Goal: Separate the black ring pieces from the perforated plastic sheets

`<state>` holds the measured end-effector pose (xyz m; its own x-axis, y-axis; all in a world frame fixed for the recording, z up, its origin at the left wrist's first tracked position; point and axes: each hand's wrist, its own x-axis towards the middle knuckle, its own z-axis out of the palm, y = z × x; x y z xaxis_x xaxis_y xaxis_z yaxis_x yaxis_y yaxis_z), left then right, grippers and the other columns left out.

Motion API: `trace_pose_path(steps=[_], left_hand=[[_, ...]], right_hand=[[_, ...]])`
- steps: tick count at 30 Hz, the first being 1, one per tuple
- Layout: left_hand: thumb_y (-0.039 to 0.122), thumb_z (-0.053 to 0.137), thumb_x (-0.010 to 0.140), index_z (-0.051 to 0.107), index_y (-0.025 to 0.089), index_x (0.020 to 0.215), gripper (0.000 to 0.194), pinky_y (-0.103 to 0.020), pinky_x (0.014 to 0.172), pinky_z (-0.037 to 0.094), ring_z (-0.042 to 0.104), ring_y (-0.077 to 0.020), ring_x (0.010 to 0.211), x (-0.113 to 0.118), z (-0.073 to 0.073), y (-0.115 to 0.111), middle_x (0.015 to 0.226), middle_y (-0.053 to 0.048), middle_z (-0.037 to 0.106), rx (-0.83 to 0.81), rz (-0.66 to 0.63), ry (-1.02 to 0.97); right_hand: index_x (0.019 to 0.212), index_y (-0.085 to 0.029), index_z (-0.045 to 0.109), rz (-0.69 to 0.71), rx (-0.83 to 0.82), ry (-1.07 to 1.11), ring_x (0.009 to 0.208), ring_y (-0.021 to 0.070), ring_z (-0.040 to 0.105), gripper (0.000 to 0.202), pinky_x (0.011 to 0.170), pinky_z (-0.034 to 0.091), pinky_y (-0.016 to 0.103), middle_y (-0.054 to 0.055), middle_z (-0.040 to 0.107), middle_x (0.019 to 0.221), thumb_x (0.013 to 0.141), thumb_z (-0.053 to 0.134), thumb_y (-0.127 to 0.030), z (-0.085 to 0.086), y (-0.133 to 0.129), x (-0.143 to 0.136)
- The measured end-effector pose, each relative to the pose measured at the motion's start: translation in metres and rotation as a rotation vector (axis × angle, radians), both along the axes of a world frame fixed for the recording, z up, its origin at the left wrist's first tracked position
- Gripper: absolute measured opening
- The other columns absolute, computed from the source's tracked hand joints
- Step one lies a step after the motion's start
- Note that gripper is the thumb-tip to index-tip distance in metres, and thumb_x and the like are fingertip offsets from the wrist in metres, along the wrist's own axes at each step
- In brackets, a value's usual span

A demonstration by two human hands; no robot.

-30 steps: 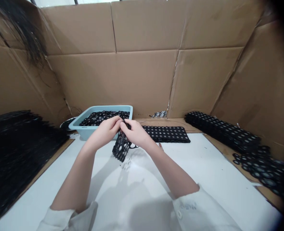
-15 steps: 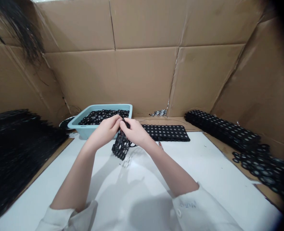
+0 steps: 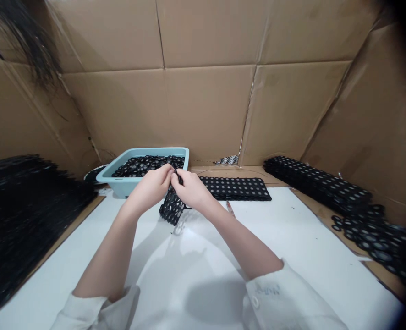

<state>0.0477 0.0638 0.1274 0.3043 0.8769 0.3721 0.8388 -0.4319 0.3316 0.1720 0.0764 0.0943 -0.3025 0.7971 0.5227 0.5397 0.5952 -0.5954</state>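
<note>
A black strip with rows of round holes (image 3: pixel 172 208) hangs below my hands over the white tabletop. My left hand (image 3: pixel 156 183) and my right hand (image 3: pixel 191 188) meet at its upper end, thumbs and fingertips pinched together on it. What the fingertips do there is too small to make out. Just behind my left hand stands a light-blue plastic basin (image 3: pixel 123 185), heaped with black ring-shaped pieces (image 3: pixel 144 166). Beyond my right wrist lies a flat stack of black dotted strips (image 3: pixel 237 188).
A thin pointed tool (image 3: pixel 230 209) lies by my right forearm. More dotted strips (image 3: pixel 320 185) and loose black rings (image 3: pixel 375 233) line the right side. Dark strands (image 3: pixel 27 220) are piled at the left, and others (image 3: pixel 34 41) hang above. Cardboard walls (image 3: pixel 203 105) enclose the white table (image 3: pixel 278 238).
The hanging strip has swung slightly, and its lower end has risen a little. Both hands stay pinched together in nearly the same place.
</note>
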Motion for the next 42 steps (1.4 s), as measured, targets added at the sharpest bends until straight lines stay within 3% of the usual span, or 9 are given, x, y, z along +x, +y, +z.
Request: trace_pose_path(steps=[7, 13, 18, 23, 28, 32, 36, 42], left_hand=[[0.026, 0.026, 0.083, 0.041, 0.021, 0.07, 0.02, -0.026, 0.051, 0.029, 0.051, -0.0179, 0.059, -0.002, -0.007, 0.004, 0.066, -0.002, 0.055, -0.019, 0.041, 0.092], [0.028, 0.027, 0.083, 0.044, 0.02, 0.07, 0.023, -0.025, 0.051, 0.031, 0.051, -0.0176, 0.059, -0.004, -0.009, 0.003, 0.067, -0.003, 0.056, -0.016, 0.034, 0.076], [0.029, 0.027, 0.085, 0.048, 0.021, 0.08, 0.024, -0.025, 0.059, 0.034, 0.054, -0.0171, 0.068, -0.004, -0.002, -0.001, 0.077, -0.001, 0.06, 0.046, 0.023, -0.036], [0.03, 0.027, 0.085, 0.05, 0.02, 0.083, 0.025, -0.026, 0.059, 0.034, 0.054, -0.0188, 0.066, -0.012, 0.006, -0.002, 0.075, -0.003, 0.06, 0.143, 0.201, -0.04], [0.034, 0.028, 0.085, 0.047, 0.021, 0.079, 0.024, -0.025, 0.057, 0.034, 0.054, -0.0177, 0.065, -0.008, 0.002, -0.003, 0.074, -0.002, 0.059, 0.01, 0.062, -0.052], [0.036, 0.028, 0.085, 0.042, 0.021, 0.077, 0.022, -0.025, 0.055, 0.032, 0.051, -0.0161, 0.061, -0.001, -0.002, -0.002, 0.069, 0.0, 0.054, -0.024, 0.029, -0.097], [0.042, 0.028, 0.084, 0.039, 0.021, 0.075, 0.025, -0.024, 0.057, 0.034, 0.047, -0.014, 0.063, -0.002, -0.001, -0.001, 0.068, 0.002, 0.049, -0.064, -0.055, -0.164], [0.037, 0.03, 0.084, 0.034, 0.02, 0.069, 0.023, -0.023, 0.053, 0.031, 0.043, -0.0123, 0.06, -0.003, -0.001, 0.001, 0.065, 0.003, 0.044, -0.079, -0.046, -0.166]], right_hand=[[0.086, -0.016, 0.05, -0.117, 0.009, -0.164, 0.065, 0.0199, 0.055, 0.023, 0.054, 0.032, 0.027, 0.01, 0.062, 0.077, 0.085, 0.029, -0.026, -0.008, -0.001, -0.009], [0.089, -0.015, 0.05, -0.121, -0.003, -0.172, 0.066, 0.0208, 0.056, 0.022, 0.056, 0.034, 0.027, 0.011, 0.061, 0.076, 0.085, 0.03, -0.025, -0.008, -0.005, -0.012], [0.082, -0.016, 0.049, -0.088, -0.042, 0.022, 0.068, 0.0189, 0.055, 0.015, 0.059, 0.038, 0.027, 0.008, 0.06, 0.075, 0.081, 0.035, -0.022, -0.005, -0.002, -0.011], [0.09, -0.017, 0.047, 0.067, -0.161, 0.421, 0.069, 0.0121, 0.056, 0.017, 0.063, 0.042, 0.023, 0.003, 0.06, 0.08, 0.08, 0.033, -0.018, -0.004, 0.007, -0.009], [0.092, -0.017, 0.048, -0.002, -0.241, 0.555, 0.052, 0.0096, 0.053, 0.019, 0.049, 0.042, 0.021, 0.005, 0.059, 0.082, 0.081, 0.035, -0.026, -0.002, 0.01, -0.006], [0.092, -0.017, 0.05, 0.038, -0.287, 0.568, 0.039, 0.0064, 0.046, 0.021, 0.04, 0.038, 0.02, 0.004, 0.058, 0.078, 0.081, 0.037, -0.029, -0.001, 0.01, -0.003], [0.091, -0.017, 0.052, 0.037, -0.282, 0.613, 0.038, 0.0061, 0.046, 0.021, 0.038, 0.037, 0.019, 0.004, 0.058, 0.076, 0.08, 0.038, -0.029, 0.002, 0.009, -0.001], [0.091, -0.017, 0.051, 0.072, -0.29, 0.612, 0.037, 0.0068, 0.045, 0.02, 0.038, 0.036, 0.019, 0.002, 0.056, 0.07, 0.08, 0.038, -0.028, 0.005, 0.006, -0.002]])
